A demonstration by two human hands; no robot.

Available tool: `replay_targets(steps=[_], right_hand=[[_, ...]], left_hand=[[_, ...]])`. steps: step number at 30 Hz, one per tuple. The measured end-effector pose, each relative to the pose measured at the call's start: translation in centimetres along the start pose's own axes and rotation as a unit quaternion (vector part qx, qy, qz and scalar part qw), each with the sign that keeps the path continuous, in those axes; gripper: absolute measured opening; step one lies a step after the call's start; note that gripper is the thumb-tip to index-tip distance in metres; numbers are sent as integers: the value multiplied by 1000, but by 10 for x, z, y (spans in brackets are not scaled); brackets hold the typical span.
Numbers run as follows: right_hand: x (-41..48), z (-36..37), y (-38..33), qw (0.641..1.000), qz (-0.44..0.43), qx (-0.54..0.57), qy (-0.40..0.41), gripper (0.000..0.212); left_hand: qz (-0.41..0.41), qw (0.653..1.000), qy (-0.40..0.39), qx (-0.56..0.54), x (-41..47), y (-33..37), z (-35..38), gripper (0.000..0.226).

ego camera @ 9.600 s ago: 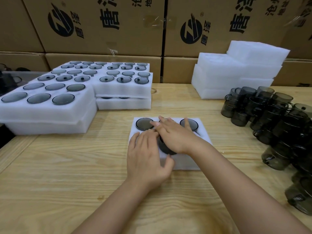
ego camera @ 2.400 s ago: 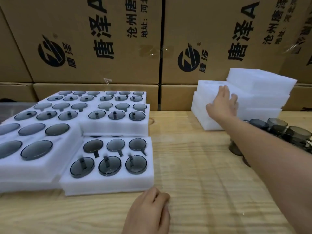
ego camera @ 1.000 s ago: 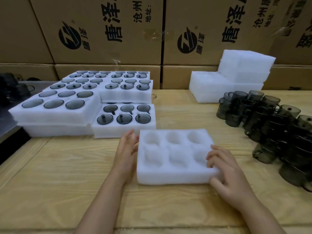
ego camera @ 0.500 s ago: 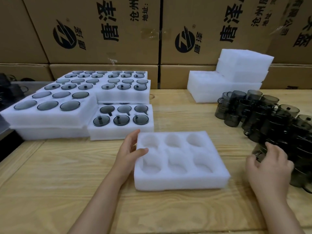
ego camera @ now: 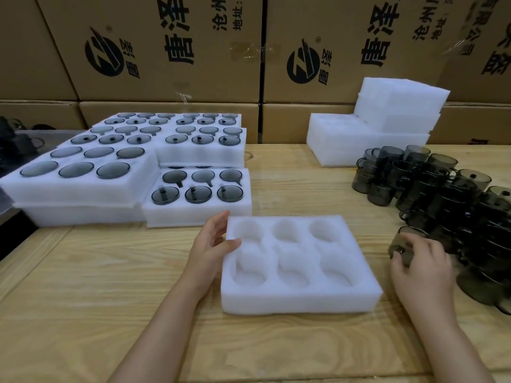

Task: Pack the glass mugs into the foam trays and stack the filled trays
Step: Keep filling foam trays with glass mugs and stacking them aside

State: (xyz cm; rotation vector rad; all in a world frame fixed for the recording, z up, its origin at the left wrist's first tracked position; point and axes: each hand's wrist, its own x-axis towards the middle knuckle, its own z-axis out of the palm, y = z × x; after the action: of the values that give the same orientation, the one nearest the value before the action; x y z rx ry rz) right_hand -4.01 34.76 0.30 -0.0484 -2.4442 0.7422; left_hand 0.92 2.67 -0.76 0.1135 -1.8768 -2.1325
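**user1:** what can be made out of the room itself?

**user2:** a pale wooden table [ego camera: 110,272] is seen up front, built from planks, with wavy grain clearly shown. Behind it, brown cardboard boxes [ego camera: 171,87] are stacked like a wall, in at least two rows. Round black logos [ego camera: 103,55] and big Chinese characters are printed on them, and some clear tape [ego camera: 244,55] is stuck over the seam between the upper two.

**user1:** lighting?

**user2:** soft and even, only faint shadows are thrown. Off the table's left edge a lower grey surface [ego camera: 52,136] is glimpsed, and the dark stuff [ego camera: 16,145] on it can't be identified.
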Motion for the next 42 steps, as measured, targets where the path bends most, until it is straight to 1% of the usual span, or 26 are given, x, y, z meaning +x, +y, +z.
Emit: replay_targets(steps=[4, 6, 8, 9, 11, 13, 14, 17, 19, 21, 23, 25, 26, 28, 30, 33, 34, 37, 42], right_hand=[[-2, 2, -5, 999, -4, 38, -19, 34], [-1, 2, -8, 999, 7, 45, 9, 31], [4, 1, -12, 999, 26, 27, 27, 37], [9, 1, -14, 999, 48, 4, 9, 44], [23, 3, -18, 990, 100, -73, -65, 59], [37, 6, -19, 973, 124, -143, -131, 64], [42, 8, -20, 968, 123, -154, -153, 63], [52, 11, -22, 970, 93, -139, -177, 55], [57, 8, -27, 976, 59, -99, -186, 55], [61, 2, -35, 984, 21, -16, -174, 56], [65, -8, -46, 983, -17, 88, -157, 53], [67, -15, -58, 964, -46, 183, -185, 49], [67, -17, -65, 949, -59, 219, -219, 47], [65, -16, -74, 919, -81, 249, -294, 44], [63, -10, -77, 904, -93, 249, -336, 42], [62, -6, -72, 900, -91, 233, -356, 44], [63, -6, -70, 903, -96, 216, -358, 44], [63, -5, -71, 914, -146, 122, -359, 46], [60, 2, -81, 906, -214, 20, -364, 47]], left_hand=[[4, 1000, -2, -2, 1, 1, 1, 62], [7, 1000, -4, 1, 1, 1, 2, 63], [8, 1000, -7, 3, 1, 1, 2, 62], [8, 1000, -10, 4, 1, 1, 2, 62], [8, 1000, -12, 5, 2, 2, 2, 61], [6, 1000, -13, 5, 2, 2, 1, 66], [5, 1000, -13, 5, 1, 2, 1, 69], [4, 1000, -10, 12, 1, 2, 1, 72], [5, 1000, -11, 17, 1, 2, 1, 71], [4, 1000, -12, 20, 2, 2, 1, 70], [4, 1000, -11, 20, 1, 3, 1, 70], [4, 1000, -11, 21, 1, 3, 1, 70], [5, 1000, -11, 22, 1, 3, 0, 70], [8, 1000, -11, 22, 1, 3, 1, 70], [8, 1000, -12, 21, 1, 3, 1, 70], [11, 1000, -13, 25, 1, 4, 1, 69], [13, 999, -13, 26, 1, 3, 1, 66], [15, 999, -18, 27, 2, 3, 1, 58], [18, 999, -20, 23, 0, 4, 2, 58]])
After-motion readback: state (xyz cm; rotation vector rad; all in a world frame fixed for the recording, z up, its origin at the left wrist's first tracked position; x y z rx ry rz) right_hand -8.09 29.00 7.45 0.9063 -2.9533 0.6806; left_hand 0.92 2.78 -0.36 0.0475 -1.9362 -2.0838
